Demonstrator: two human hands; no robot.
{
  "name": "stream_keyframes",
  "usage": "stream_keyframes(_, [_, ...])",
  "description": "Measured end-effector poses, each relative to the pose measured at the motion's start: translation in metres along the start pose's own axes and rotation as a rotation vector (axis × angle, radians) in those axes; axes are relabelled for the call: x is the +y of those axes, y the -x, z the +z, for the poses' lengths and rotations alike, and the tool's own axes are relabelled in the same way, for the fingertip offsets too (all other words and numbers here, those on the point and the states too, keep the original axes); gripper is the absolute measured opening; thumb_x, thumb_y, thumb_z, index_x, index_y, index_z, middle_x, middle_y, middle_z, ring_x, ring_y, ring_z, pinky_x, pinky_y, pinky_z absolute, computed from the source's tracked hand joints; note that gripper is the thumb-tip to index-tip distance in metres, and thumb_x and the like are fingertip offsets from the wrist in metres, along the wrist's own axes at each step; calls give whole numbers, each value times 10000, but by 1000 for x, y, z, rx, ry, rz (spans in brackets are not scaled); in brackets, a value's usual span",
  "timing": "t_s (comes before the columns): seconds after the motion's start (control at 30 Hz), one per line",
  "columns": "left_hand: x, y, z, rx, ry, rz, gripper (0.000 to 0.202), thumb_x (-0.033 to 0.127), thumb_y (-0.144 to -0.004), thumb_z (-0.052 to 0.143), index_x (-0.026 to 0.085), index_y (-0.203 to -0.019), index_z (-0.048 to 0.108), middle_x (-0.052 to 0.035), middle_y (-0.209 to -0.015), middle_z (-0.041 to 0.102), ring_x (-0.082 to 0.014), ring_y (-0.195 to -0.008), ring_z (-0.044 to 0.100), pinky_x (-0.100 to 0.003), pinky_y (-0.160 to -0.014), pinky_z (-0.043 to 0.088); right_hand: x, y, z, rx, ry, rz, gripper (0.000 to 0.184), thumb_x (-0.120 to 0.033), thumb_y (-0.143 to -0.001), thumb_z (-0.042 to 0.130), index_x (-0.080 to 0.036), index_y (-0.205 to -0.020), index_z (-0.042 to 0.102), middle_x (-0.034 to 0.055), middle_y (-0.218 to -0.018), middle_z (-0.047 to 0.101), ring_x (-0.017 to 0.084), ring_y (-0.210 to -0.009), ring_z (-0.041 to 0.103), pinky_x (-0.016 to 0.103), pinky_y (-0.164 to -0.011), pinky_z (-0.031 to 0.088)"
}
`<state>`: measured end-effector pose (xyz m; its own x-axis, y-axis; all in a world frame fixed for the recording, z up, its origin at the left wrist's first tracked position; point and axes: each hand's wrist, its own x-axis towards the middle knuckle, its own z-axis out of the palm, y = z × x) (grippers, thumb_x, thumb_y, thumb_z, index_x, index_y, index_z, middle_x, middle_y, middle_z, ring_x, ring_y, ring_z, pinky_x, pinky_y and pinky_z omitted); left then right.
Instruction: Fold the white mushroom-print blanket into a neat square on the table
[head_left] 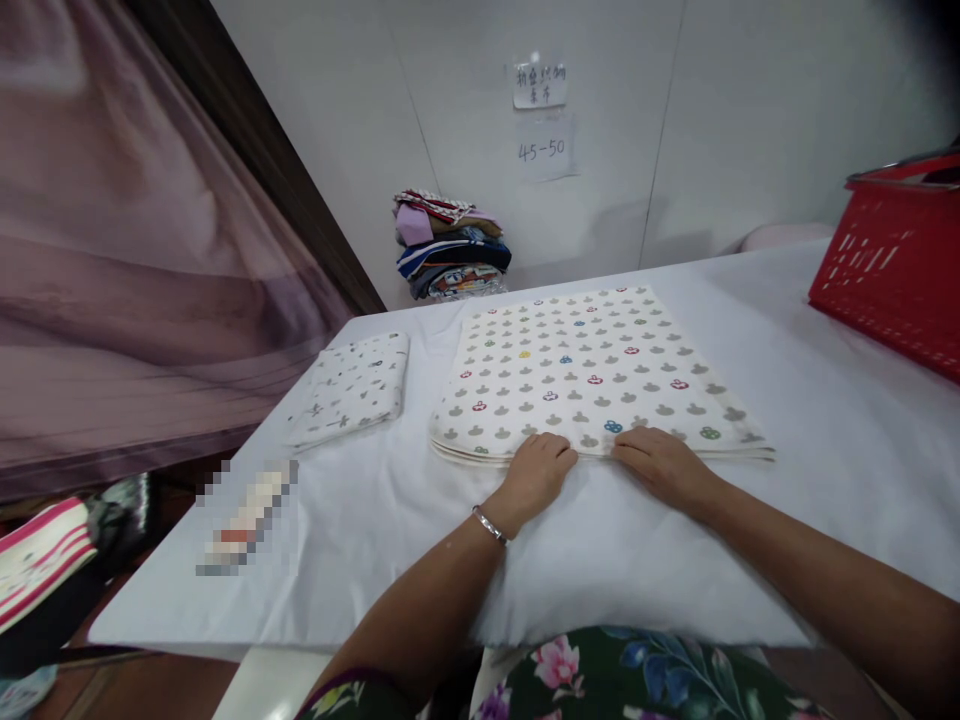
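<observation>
A folded cloth (585, 370), cream with small printed motifs in grey and a few colours, lies flat in the middle of the white-covered bench (825, 430), its soft layers stacked evenly at the near edge. Both hands meet that edge side by side, probably to keep the layers lined up. The left hand (536, 465) is half curled with its fingertips tucked against the hem; I cannot tell whether it pinches a layer. The right hand (660, 465) rests nearly flat and loose, gripping nothing. A smaller folded cloth (352, 385) sits apart to the left, out of the way.
</observation>
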<state>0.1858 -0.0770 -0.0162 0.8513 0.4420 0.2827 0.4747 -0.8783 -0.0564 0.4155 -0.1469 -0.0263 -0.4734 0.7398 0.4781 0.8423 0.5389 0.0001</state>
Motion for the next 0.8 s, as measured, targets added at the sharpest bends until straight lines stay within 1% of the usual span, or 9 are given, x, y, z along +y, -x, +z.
stream_keyframes(0.13, [1,2,-8,-11,62,-2,129,146,-879,452,191,-867,572,-24,-962,587,-167,-871,499,-303,-738,388,1,0,0,43,-33,30,273,-132,-891,379,-188,-960,638,65,-947,648,183,-838,564,312,-689,457])
stream_keyframes(0.27, [2,0,-13,-37,80,-22,130,182,-894,438,189,-906,567,-28,-984,583,-168,-896,502,-308,-756,394,0,-1,1,48,-27,18,260,-105,-880,389,-172,-947,631,67,-936,647,184,-829,561,309,-685,455])
stream_keyframes(0.43, [2,-4,-5,-45,29,-39,148,179,-906,416,186,-863,557,-23,-946,590,-169,-865,513,-309,-752,396,-1,-2,0,44,-56,22,233,-105,-875,404,-166,-957,613,81,-942,638,191,-844,556,312,-690,444])
stream_keyframes(0.53, [0,-5,-1,-32,39,-49,142,177,-909,406,177,-877,544,-32,-906,593,-169,-873,525,-311,-775,398,-3,-4,-4,4,-88,19,191,-160,-883,427,-158,-953,604,94,-940,629,195,-844,552,321,-693,440])
stream_keyframes(0.63, [-2,-5,0,-23,51,-76,124,171,-904,411,174,-868,530,-30,-861,594,-169,-847,535,-311,-766,402,-5,-6,-6,-32,-78,30,182,-231,-890,448,-156,-964,596,100,-934,625,203,-835,550,335,-689,440])
stream_keyframes(0.7, [-2,-6,-1,-22,54,-85,119,162,-899,412,177,-857,522,-29,-845,594,-170,-831,538,-312,-754,404,-5,-5,-4,-20,-47,47,194,-216,-896,431,-158,-989,592,100,-932,628,206,-828,551,340,-685,440])
stream_keyframes(0.8, [-2,-6,-2,-24,46,-90,122,141,-890,409,181,-855,519,-32,-833,594,-172,-810,537,-314,-737,406,-3,-3,0,32,0,43,223,-134,-888,408,-157,-1018,587,102,-943,632,204,-827,556,340,-697,438])
